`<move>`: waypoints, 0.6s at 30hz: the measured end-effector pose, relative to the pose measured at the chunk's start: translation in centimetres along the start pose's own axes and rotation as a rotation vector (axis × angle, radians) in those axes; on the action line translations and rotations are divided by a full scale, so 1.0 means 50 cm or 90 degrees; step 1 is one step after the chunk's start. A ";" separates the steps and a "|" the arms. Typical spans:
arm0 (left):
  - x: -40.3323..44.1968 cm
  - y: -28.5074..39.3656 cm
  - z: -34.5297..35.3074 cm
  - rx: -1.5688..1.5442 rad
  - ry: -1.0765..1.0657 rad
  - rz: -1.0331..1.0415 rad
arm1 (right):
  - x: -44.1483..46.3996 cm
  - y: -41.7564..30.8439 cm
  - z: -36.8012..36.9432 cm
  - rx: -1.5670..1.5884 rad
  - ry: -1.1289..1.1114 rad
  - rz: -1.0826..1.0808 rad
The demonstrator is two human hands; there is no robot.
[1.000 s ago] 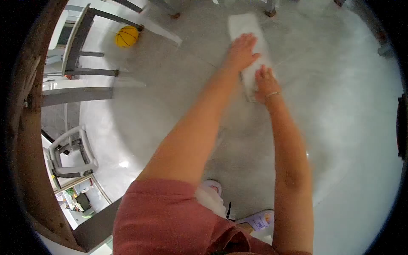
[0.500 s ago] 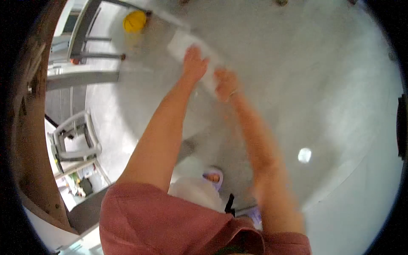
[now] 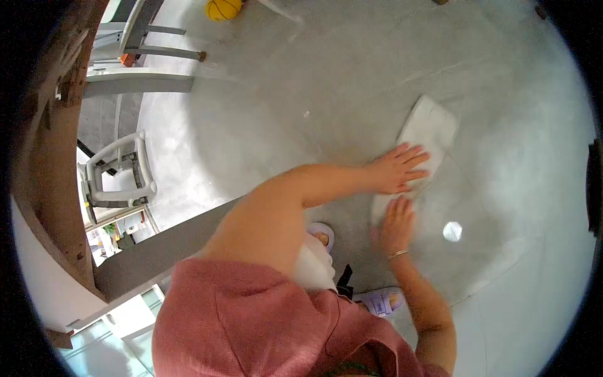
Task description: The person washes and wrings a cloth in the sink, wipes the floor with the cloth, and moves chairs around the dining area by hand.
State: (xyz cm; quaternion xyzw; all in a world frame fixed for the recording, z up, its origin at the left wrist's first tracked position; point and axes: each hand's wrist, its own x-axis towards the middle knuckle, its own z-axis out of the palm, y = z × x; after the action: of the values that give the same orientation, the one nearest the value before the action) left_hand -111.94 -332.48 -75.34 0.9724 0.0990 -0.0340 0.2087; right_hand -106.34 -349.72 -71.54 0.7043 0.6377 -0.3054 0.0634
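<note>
A long, folded white cloth lies on the grey floor, right of the middle of the view. My left hand rests flat on the middle of the cloth with its fingers spread. Just below it, my right hand presses on the cloth's near end, fingers stretched out and a thin bracelet at the wrist. The two hands are close to each other. Part of the cloth's near end is hidden under them.
At the top left a yellow ball is on the floor, near chair legs. A grey-white frame chair stands at the left. My feet in lilac slippers are below. A bright round spot shows at the right.
Both hands and the cloth have swept left, then back right and nearer to my feet. The view has shifted, so the ball sits higher in it.
</note>
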 end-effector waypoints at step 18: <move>-0.413 -0.432 -0.183 0.274 -0.119 -0.215 | 0.327 -0.377 0.005 0.064 0.099 -0.289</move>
State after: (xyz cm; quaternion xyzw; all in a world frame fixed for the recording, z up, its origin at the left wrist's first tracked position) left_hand -136.37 -313.10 -73.40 0.9567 0.2303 -0.1778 -0.0027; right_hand -124.11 -332.42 -74.42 0.5669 0.7663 -0.2882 -0.0915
